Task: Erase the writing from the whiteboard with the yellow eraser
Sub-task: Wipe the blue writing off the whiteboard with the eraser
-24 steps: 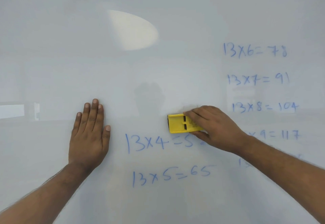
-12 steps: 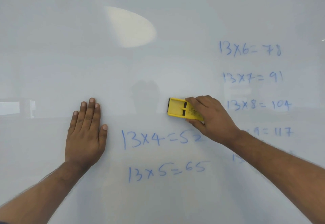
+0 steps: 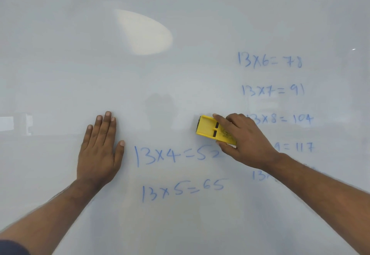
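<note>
As blue sums remain across the whiteboard (image 3: pixel 60 54), a person's right hand (image 3: pixel 246 142) grips the yellow eraser (image 3: pixel 212 128) against the surface just above the line "13x4=52" (image 3: pixel 176 155), while the left hand (image 3: pixel 100 150) rests open and flat on the board. A risk: the forearm, lying across the right-hand column of sums (image 3: pixel 274 90), could smear the ink.

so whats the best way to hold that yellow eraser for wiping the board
Hold the yellow eraser across its two long edges, coming from the right end, as the right hand does now: fingers over the top edge, thumb under the bottom one. It is a flat, long block lying face-down on the whiteboard, so this grip probably keeps the pad pressed flat while the left end stays free to sweep.
</note>
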`<action>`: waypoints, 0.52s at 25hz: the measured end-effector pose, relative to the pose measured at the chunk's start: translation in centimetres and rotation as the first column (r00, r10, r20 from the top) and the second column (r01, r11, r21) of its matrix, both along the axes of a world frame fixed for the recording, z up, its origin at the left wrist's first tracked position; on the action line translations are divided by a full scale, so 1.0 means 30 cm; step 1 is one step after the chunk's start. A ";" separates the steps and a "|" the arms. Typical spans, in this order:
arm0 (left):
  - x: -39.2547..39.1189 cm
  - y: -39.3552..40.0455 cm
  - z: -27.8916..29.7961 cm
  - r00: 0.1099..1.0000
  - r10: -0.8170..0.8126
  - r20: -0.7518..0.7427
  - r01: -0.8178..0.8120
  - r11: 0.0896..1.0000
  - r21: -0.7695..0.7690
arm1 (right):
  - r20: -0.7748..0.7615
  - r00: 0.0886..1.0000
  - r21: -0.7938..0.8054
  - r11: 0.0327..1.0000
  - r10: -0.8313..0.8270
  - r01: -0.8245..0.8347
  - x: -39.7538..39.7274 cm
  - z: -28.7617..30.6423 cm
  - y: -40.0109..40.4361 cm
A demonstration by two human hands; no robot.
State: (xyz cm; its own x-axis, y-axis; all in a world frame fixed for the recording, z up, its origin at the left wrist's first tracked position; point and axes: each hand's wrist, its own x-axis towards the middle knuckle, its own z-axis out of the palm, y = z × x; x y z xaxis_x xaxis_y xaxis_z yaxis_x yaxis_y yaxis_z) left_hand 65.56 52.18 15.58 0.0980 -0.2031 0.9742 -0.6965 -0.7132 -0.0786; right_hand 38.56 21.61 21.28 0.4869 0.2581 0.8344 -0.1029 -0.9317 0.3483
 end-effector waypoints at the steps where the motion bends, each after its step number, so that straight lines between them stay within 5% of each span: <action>1: -0.005 -0.013 0.003 1.000 -0.007 -0.010 0.007 1.000 -0.018 | -0.006 1.000 -0.012 1.000 0.005 -0.005 0.011 -0.005 0.014; 13: 0.021 -0.034 -0.023 0.998 0.003 0.060 0.000 0.999 -0.049 | -0.036 0.984 -0.081 0.981 0.175 -0.177 0.296 -0.064 0.304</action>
